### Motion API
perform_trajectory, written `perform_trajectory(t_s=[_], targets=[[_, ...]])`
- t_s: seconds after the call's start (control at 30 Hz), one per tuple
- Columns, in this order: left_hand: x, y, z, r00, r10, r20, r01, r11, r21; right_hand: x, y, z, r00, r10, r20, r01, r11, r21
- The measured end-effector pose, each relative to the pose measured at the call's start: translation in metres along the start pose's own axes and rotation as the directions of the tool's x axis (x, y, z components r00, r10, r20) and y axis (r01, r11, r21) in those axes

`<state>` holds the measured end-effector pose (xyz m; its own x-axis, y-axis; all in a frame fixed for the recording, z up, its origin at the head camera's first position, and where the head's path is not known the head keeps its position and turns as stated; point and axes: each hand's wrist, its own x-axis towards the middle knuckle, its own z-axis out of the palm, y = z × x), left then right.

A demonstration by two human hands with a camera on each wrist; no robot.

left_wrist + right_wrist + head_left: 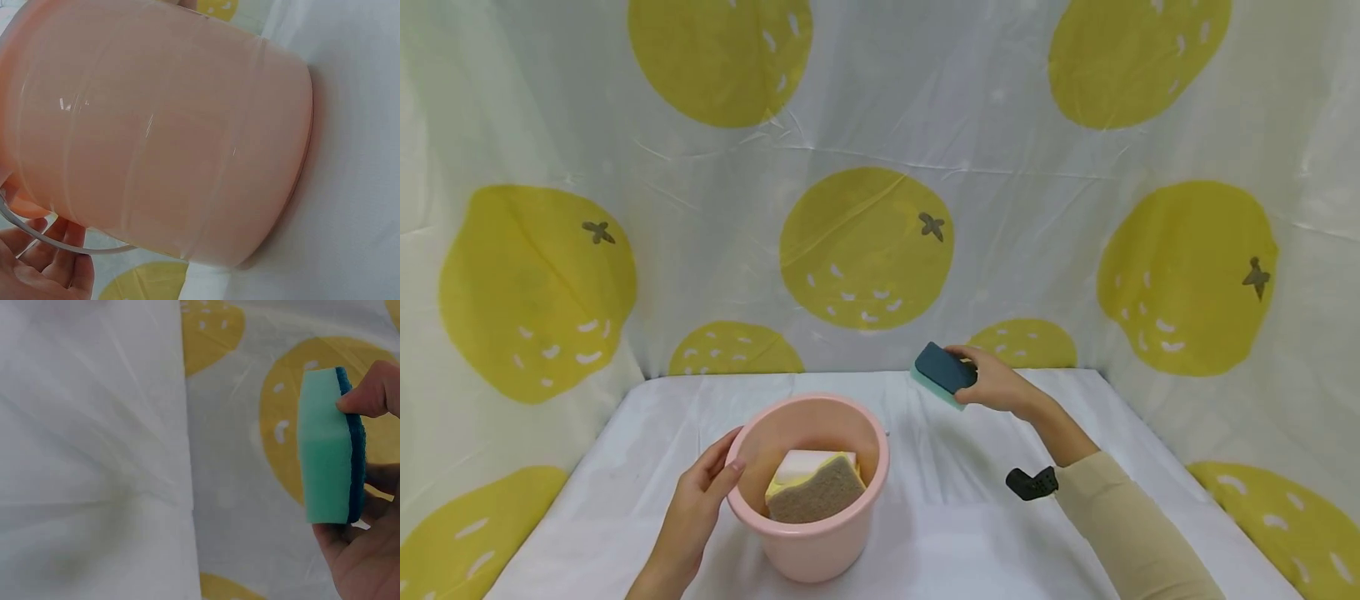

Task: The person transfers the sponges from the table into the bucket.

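A pink bucket stands on the white-covered table, its mouth tilted toward the head camera. My left hand grips its rim on the left side, thumb over the edge; the left wrist view shows the bucket's side wall and its thin handle by the fingers. Inside lie a yellow sponge with a brown-grey scouring face and a whitish block behind it. In the air right of the bucket, my right hand pinches a sponge, mint green with a dark blue scouring layer, between thumb and fingers.
The white table cover spreads around the bucket. A curtain with yellow lemon prints hangs behind the table and on both sides. A black wrist-camera piece sits by the right sleeve.
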<state>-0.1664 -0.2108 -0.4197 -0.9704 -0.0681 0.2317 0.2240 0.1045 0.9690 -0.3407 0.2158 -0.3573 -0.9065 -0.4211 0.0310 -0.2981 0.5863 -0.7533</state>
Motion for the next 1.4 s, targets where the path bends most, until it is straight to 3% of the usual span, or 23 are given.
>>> perform_trajectory(t_s=[0.23, 0.43, 0.53, 0.83, 1.4], targets=[[-0.001, 0.001, -0.002, 1.0, -0.017, -0.001, 0.017, 1.0, 0.019, 0.0, -0.042, 0.003, 0.993, -0.107, 0.043, 0.109, 0.992, -0.065], [-0.002, 0.002, -0.002, 1.0, -0.019, 0.007, 0.019, 1.0, 0.016, 0.002, -0.066, 0.009, 0.973, -0.204, 0.109, 0.216, 0.969, -0.118], [-0.003, 0.002, -0.002, 0.999, -0.039, 0.01, 0.038, 0.999, 0.016, 0.002, -0.077, 0.015, 0.956, -0.249, 0.156, 0.268, 0.957, -0.109], [0.0, 0.001, 0.002, 1.0, -0.004, 0.008, 0.004, 1.0, 0.006, 0.007, -0.115, 0.028, 0.89, -0.371, 0.267, 0.416, 0.899, -0.138], [-0.001, 0.007, 0.002, 0.994, -0.108, 0.002, 0.108, 0.993, 0.052, 0.018, -0.157, 0.065, 0.784, -0.424, 0.453, 0.552, 0.809, -0.199]])
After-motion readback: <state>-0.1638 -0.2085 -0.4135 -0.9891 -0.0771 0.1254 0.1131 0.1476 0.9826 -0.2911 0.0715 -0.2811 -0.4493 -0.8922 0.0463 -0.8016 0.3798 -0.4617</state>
